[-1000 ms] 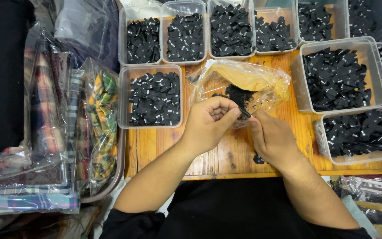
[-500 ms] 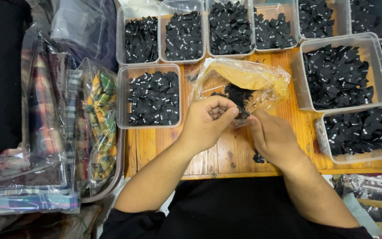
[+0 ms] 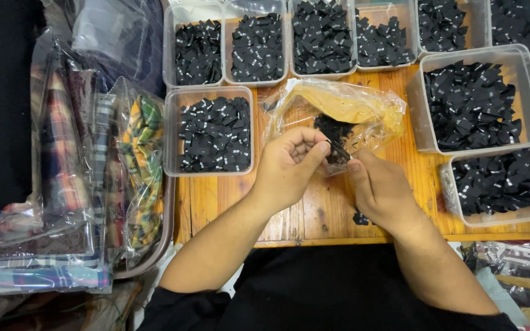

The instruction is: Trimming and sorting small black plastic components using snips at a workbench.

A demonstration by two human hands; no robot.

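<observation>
My left hand (image 3: 289,168) and my right hand (image 3: 380,190) meet over the middle of a wooden table (image 3: 320,208). Between their fingertips they pinch a small black fabric label (image 3: 337,149). Just behind the hands lies a crumpled clear plastic bag (image 3: 338,107) with yellow backing and a small heap of black labels inside. One loose black label (image 3: 361,218) rests on the wood by my right wrist.
Clear plastic tubs full of black labels ring the table: one at the left (image 3: 213,132), several along the back (image 3: 320,37), two at the right (image 3: 480,104). Bagged plaid fabrics (image 3: 93,171) are stacked to the left of the table.
Both hands stayed over the bag. My left fingers shifted slightly on the label; the right hand edged closer.
</observation>
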